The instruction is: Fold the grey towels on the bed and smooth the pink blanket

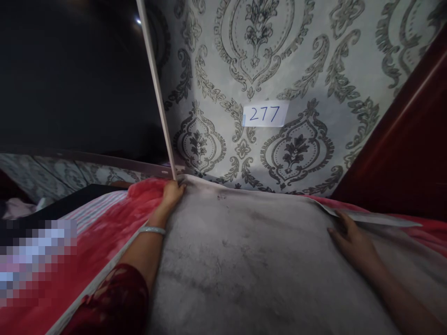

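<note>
A wide grey cloth (pixel 244 251) with dark smudges lies spread out in front of me. My left hand (pixel 172 193) is closed on its far left corner, right beside the foot of the television frame. A pale bracelet circles that wrist. Over on the right, my right hand (pixel 352 239) rests on the cloth near a turned-back edge, thumb and fingers apart. Beneath and around the cloth shows a red plush blanket (pixel 104 228), with more red along the far right.
A large dark television (pixel 77 83) stands at the left. Patterned wallpaper (pixel 240 149) bears a paper label (pixel 265 114) reading 277. A dark red wooden panel (pixel 401 139) slants at the right. Striped fabric (pixel 92 209) lies by the blanket; a blurred-out patch covers the lower left.
</note>
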### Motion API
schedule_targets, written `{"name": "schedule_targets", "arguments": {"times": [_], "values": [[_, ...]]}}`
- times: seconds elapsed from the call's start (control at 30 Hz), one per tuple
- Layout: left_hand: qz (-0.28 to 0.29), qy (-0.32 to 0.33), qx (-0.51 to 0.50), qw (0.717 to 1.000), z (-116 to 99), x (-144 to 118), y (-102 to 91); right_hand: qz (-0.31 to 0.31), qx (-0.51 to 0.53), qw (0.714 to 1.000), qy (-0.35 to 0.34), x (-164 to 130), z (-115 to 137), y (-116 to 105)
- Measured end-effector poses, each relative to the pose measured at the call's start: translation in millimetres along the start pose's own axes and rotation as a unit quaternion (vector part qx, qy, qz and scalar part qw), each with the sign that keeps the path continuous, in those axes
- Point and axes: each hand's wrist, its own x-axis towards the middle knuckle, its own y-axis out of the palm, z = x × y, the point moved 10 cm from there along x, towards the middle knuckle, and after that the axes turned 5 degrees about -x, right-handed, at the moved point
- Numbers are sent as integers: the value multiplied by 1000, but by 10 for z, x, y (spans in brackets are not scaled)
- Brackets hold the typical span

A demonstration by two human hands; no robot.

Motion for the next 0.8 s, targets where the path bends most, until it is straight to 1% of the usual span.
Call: {"name": "schedule_targets", "arguments": {"times": [0.07,0.13,0.3,0.5,0.6,0.7,0.8], "values": [[-31,-28,23,999,74,4,-60,5,0,1000,11,4,-11,7],[-49,-50,41,997,136,-10,-110,8,-4,1000,18,6,-7,6],[-86,-80,62,991,206,-54,-223,7,-6,1000,18,-9,78,-42],[-62,-103,17,993,281,-11,-133,16,-10,999,26,-25,96,-50],[-58,-100,22,993,277,-6,-94,14,-24,999,22,-4,66,-10],[-40,-88,48,994,218,-21,-13,-2,-39,999,-12,37,53,48],[-12,-65,80,995,85,-75,89,-41,-42,997,-58,76,30,78]]}}
